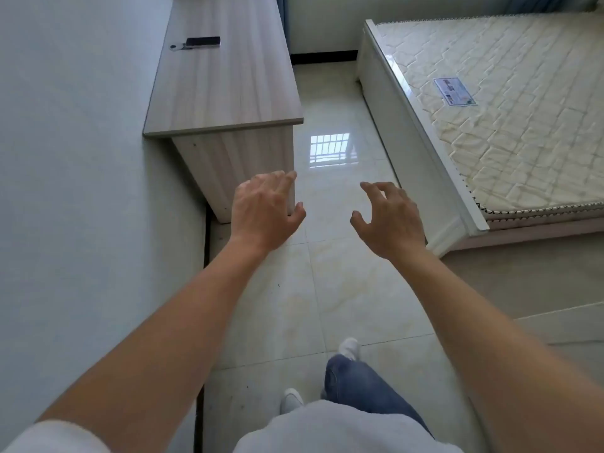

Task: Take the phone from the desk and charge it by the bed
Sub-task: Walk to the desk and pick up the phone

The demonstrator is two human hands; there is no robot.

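A dark phone (pixel 203 41) lies flat on the far part of the wooden desk (pixel 225 89), which stands along the left wall. A small grey object (pixel 176 46) rests just left of the phone. The bed with a bare quilted mattress (pixel 510 109) fills the upper right. My left hand (pixel 263 210) is held out in front of the desk's near end, fingers apart and empty. My right hand (pixel 387 217) is stretched out over the tiled floor, fingers spread, holding nothing. Both hands are well short of the phone. No charger or cable is visible.
A glossy tiled aisle (pixel 330 178) runs between the desk and the white bed frame (pixel 421 148). The pale wall (pixel 75 191) closes the left side. My legs in jeans and white shoes (pixel 349 349) stand on the floor below. A low pale surface (pixel 568 325) sits at the right edge.
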